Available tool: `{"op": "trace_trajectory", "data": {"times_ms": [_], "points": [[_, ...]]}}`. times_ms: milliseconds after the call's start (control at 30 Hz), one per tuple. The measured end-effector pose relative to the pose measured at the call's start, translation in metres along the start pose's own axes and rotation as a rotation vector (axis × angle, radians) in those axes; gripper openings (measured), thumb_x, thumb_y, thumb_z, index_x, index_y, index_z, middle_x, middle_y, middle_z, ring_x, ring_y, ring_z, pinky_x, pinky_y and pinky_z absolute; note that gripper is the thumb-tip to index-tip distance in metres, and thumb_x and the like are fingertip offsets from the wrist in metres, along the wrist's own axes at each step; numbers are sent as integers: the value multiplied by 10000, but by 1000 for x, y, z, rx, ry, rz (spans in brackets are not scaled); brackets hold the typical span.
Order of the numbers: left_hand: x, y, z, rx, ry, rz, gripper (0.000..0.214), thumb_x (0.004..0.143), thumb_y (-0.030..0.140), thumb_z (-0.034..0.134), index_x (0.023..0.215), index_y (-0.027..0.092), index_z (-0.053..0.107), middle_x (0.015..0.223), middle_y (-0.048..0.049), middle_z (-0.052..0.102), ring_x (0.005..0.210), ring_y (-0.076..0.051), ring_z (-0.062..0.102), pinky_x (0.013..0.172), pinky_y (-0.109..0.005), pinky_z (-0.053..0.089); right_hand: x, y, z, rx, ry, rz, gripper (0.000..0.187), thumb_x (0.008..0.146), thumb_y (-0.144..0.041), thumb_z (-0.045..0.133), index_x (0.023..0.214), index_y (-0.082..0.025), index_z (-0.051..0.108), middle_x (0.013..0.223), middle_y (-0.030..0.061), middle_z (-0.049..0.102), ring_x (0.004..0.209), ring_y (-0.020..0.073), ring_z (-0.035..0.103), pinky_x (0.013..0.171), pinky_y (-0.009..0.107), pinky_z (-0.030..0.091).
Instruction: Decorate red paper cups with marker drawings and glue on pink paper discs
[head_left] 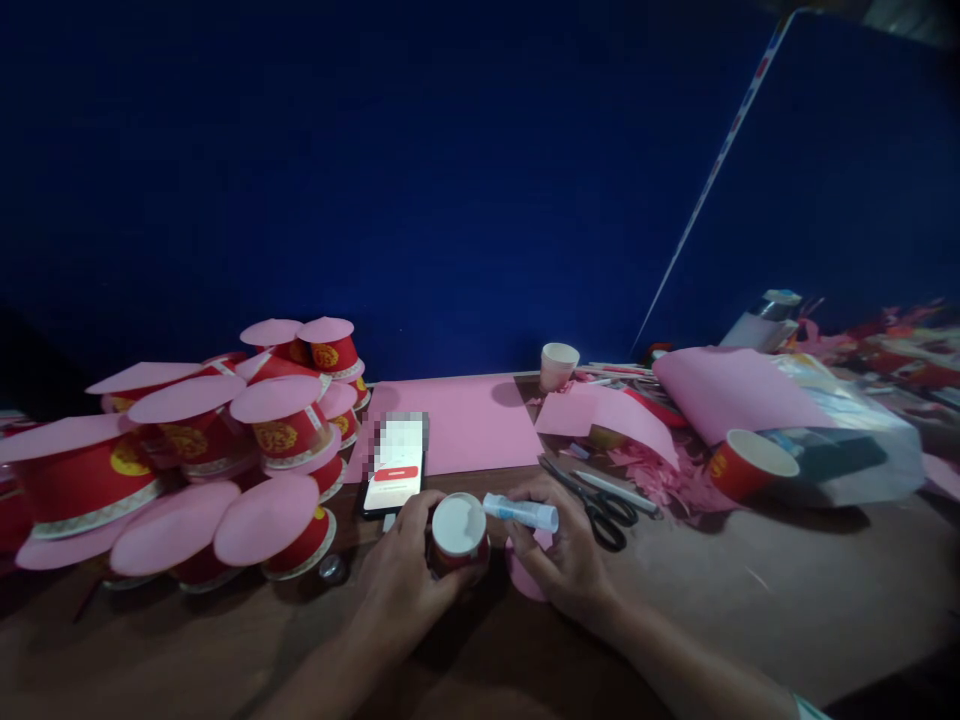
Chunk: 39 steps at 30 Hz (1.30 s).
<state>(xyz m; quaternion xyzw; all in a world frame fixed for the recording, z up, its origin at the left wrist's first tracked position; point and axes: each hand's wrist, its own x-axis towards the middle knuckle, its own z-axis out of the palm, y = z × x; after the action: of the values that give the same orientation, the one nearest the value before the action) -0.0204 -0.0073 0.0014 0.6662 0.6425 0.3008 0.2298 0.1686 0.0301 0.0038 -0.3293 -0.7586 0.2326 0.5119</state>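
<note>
My left hand (409, 575) is wrapped round a red paper cup (459, 525), which stands bottom up with its white base on top. In my right hand (562, 555) is a glue stick (521, 512), gripped between thumb and fingers and tilted, its tip close to the cup's white base. Whether the tip touches the base I cannot tell. Under my right hand lies a pink paper disc (529, 568), partly covered by the fingers. A phone (395, 465) with a lit screen lies just beyond my left hand.
Many red cups with pink paper discs (277, 410) are piled at the left. A pink sheet (480, 425) lies behind the phone. To the right are black scissors (607, 515), pink paper scraps (675, 480), an orange-red cup (750, 465) and a pale cup (559, 366).
</note>
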Motion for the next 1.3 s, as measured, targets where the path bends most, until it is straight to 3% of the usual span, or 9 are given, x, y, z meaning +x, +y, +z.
{"op": "trace_trajectory", "data": {"times_ms": [367,633,767,867,1000,1300], "points": [[0,0,1,-5,10,6,553,661,415,673,1117,248,409,1072,-53,609,961,-264,595,776,-394,476,0,0,-2,36,-67,58,122,735,-125,549,843,-182,551,771,19,557,685,149,533,636,267,417],[0,-4,1,38,59,159,522,690,204,572,1188,227,413,1221,-90,518,1127,-264,506,938,-437,421,-3,7,1,173,109,278,103,756,-193,578,846,-199,526,720,-3,537,629,134,508,574,249,423],[0,-8,2,39,51,191,651,701,206,563,1301,201,311,1298,-114,480,1196,-266,462,993,-441,387,2,9,5,392,189,444,156,775,-306,612,875,-200,558,654,-34,504,520,89,446,461,198,382],[0,-8,2,46,24,217,659,706,250,594,1304,209,320,1307,-113,480,1199,-275,461,991,-449,389,3,11,8,531,197,564,213,758,-373,652,830,-193,563,567,-61,460,444,65,392,399,174,341],[-1,-6,0,35,29,185,657,677,352,677,1259,237,394,1290,-104,491,1171,-292,479,969,-472,402,2,14,11,614,183,595,250,740,-399,679,822,-192,566,544,-68,473,427,55,404,403,164,361],[0,-7,3,-84,41,100,626,676,326,685,1223,231,396,1231,-95,532,1103,-266,534,913,-437,456,0,23,16,724,158,651,275,752,-414,675,858,-188,561,544,-59,510,423,63,431,416,178,374]]}}
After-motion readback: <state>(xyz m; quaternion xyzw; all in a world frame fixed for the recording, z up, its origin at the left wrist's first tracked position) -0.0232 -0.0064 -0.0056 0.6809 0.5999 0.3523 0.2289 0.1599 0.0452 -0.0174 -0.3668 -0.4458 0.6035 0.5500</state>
